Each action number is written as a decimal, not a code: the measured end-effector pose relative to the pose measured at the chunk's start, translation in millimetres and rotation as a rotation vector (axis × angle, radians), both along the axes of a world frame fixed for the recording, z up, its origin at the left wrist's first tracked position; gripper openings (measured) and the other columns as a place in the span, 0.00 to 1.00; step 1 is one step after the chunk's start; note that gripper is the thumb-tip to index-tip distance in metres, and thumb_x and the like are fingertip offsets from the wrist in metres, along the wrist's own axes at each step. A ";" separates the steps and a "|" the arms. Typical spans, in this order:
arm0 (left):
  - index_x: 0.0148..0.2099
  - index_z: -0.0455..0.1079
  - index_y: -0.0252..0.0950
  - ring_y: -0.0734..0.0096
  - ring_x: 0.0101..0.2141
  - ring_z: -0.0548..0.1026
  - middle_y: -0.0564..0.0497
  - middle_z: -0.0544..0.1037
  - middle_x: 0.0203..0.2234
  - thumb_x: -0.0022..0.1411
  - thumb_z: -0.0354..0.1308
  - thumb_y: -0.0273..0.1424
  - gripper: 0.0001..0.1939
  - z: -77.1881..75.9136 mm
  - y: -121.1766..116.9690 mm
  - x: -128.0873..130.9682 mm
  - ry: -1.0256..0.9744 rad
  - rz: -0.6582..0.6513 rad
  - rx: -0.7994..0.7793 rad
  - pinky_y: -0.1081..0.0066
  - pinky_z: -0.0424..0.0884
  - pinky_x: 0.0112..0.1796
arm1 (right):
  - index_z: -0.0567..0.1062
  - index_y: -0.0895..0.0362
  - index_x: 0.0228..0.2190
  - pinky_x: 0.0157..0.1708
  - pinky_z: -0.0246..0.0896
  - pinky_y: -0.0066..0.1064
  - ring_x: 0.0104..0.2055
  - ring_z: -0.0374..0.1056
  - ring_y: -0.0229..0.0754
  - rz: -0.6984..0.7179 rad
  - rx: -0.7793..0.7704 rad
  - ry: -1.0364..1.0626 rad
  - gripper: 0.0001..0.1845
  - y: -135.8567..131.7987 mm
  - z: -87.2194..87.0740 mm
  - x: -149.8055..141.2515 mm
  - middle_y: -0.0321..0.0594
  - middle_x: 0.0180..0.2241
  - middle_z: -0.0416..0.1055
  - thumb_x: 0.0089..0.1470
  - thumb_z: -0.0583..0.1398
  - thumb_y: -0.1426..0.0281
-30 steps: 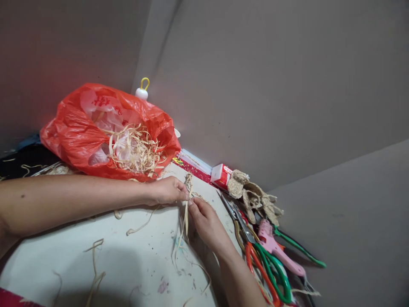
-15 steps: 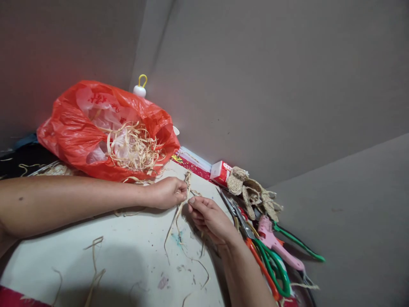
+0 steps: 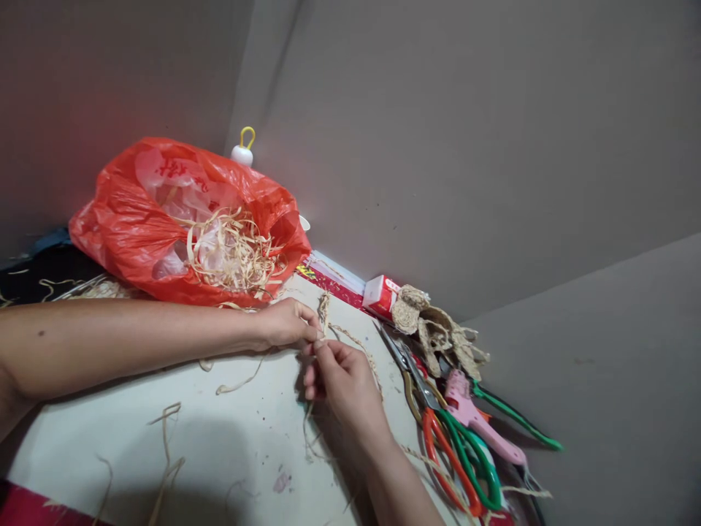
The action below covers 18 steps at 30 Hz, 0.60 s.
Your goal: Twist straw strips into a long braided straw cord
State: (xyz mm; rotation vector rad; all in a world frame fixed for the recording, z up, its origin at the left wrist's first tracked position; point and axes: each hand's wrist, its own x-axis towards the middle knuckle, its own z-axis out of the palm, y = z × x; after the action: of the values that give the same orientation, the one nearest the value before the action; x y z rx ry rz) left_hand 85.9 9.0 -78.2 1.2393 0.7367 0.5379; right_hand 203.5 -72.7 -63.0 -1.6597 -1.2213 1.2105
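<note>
Head view: near the middle of the frame, your left hand pinches the lower end of a braided raffia piece between thumb and fingers. Your right hand meets it there, thumb and forefinger closed on the same end, its other fingers curled loosely beneath. The two sets of fingertips touch — exactly which strands each one grips is too small to tell. The braided part stands out above your fingers, pointing toward the top of the frame, over the white tabletop.

Beyond your left forearm, at upper left, a red plastic bag lies open with a tangle of raffia strips in its mouth. Just behind it sits a white object with a yellow loop. Right of center, a red-and-white box touches a cluster of woven raffia pieces. Below them, to the right of your right hand, you have orange-handled scissors, green-handled scissors and a pink glue gun lying close together. Loose raffia strands lie at lower left, near a magenta cloth in the corner.
</note>
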 end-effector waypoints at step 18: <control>0.24 0.68 0.33 0.83 0.12 0.52 0.60 0.59 0.09 0.45 0.61 0.31 0.07 2.5 -1.5 0.5 0.024 0.028 -0.052 0.78 0.45 0.13 | 0.69 0.56 0.22 0.20 0.46 0.29 0.17 0.62 0.39 0.106 0.197 -0.865 0.18 -5.8 -0.9 -1.6 0.42 0.17 0.70 0.59 0.47 0.67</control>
State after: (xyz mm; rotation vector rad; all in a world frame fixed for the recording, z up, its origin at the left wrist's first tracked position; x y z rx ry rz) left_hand 86.4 7.5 -75.7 1.1905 0.7850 0.5244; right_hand 201.9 -78.5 -63.9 -2.0469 -1.8764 0.3646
